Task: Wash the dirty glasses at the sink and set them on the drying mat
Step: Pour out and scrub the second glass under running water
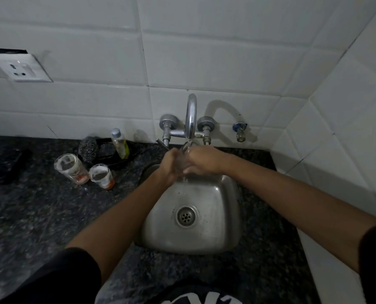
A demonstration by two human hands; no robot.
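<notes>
A clear glass is held between both hands under the chrome tap, over the back of the steel sink. Water runs from the spout onto it. My left hand grips the glass from the left and my right hand grips it from the right; the hands hide most of the glass. Two dirty glasses stand on the dark counter to the left: a taller one and a shorter one, both streaked white with red at the bottom.
A small bottle and dark scrubbers sit on a black dish behind the dirty glasses. A dark mat lies at the far left. White tiled walls close in behind and on the right; a wall socket is upper left.
</notes>
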